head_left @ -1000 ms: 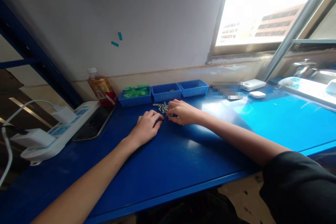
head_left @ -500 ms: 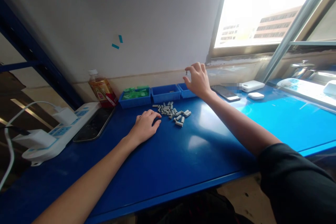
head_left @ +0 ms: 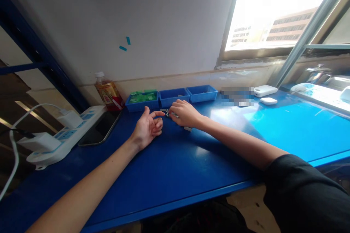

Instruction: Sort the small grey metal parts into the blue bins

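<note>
So we're working over a shiny blue tabletop, where a little heap of small silvery metal cylinders is sitting, mostly hiding under our bare right hand. That hand is curling palm-down over them, and we're honestly not able to tell if its fingers are pinching one. Our bare left hand is pointing its index finger right at the heap's left edge, thumb sticking up apart, other fingers folding in toward the palm; we're not seeing anything in it. One loose cylinder is lying just below the right hand. Right behind the heap, three rectangular blue plastic bins are sitting in a row, the left one holding shiny green packets. Over left, a black-screened phone is lying beside a long white power strip
</note>
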Available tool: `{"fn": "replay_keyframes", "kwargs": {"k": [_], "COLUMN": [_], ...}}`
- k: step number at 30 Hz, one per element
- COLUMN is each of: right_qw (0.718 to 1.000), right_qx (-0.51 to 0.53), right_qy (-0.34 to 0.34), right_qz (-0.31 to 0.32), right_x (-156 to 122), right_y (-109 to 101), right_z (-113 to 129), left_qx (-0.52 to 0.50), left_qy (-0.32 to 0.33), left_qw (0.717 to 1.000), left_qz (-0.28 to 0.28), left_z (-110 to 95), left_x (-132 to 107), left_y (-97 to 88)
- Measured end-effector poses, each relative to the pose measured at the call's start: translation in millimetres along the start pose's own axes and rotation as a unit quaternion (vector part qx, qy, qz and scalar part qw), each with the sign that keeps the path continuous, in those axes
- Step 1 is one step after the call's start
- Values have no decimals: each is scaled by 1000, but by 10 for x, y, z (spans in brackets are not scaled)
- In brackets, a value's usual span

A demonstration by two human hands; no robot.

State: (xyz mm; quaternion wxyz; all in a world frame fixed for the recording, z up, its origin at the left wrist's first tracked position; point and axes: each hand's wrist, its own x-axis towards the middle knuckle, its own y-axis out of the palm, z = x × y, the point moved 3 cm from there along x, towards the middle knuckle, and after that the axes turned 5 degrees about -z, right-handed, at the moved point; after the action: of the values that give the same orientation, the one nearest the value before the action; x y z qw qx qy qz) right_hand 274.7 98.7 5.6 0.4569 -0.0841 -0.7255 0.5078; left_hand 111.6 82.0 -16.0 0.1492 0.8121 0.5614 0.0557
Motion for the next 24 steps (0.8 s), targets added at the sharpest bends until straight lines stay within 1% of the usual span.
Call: {"fn": "replay_keyframes", "kwargs": {"k": [2,3,5,6,7,8,9,10,12,14,15,16,18,19,20,21,22,23,24], "right_qw": [997,992,972,958,946,940,942,951,976,988,989,989,990,991,992,993,993,994,994], "right_qx": [-4,-15,-50,-73,-94,-111,-120,-118,-86,-40,-24,-13,-8,-9,-8,-4,7,23,43], "right_qy": [-1,16,92,141,185,217,234,235,197,137,113,93,67,58,49,38,26,13,0], "right_qz": [-81,-127,-212,-240,-251,-240,-209,-160,-38,66,97,114,122,118,115,113,113,110,103], "right_x": [32,47,60,54,43,29,16,4,-23,-52,-63,-69,-70,-68,-66,-65,-65,-64,-61], "right_y": [-218,-342,-567,-642,-679,-673,-623,-536,-295,-65,18,76,132,138,139,136,131,121,106], "right_z": [-106,-191,-413,-528,-628,-700,-738,-738,-622,-403,-284,-173,-1,55,92,111,114,106,89], "left_qx": [-57,-74,-78,-67,-51,-33,-18,-13,-35,-70,-83,-89,-73,-45,4,78,175,282,385], "left_qy": [-6,-6,0,6,12,17,20,18,8,-4,-6,-6,2,12,29,55,87,121,155], "left_qw": [998,997,997,997,998,999,999,999,999,997,996,996,997,998,999,995,981,952,910], "left_qz": [6,10,21,26,28,29,29,30,29,28,28,29,37,38,32,19,4,-9,-16], "left_z": [-26,-38,-55,-59,-60,-58,-54,-49,-44,-56,-68,-80,-97,-98,-95,-90,-83,-76,-68], "left_x": [-28,-47,-88,-108,-124,-138,-148,-155,-166,-175,-177,-176,-155,-134,-105,-72,-37,-5,24], "left_y": [10,20,53,73,94,113,130,143,157,157,154,149,125,100,62,14,-39,-91,-137]}}
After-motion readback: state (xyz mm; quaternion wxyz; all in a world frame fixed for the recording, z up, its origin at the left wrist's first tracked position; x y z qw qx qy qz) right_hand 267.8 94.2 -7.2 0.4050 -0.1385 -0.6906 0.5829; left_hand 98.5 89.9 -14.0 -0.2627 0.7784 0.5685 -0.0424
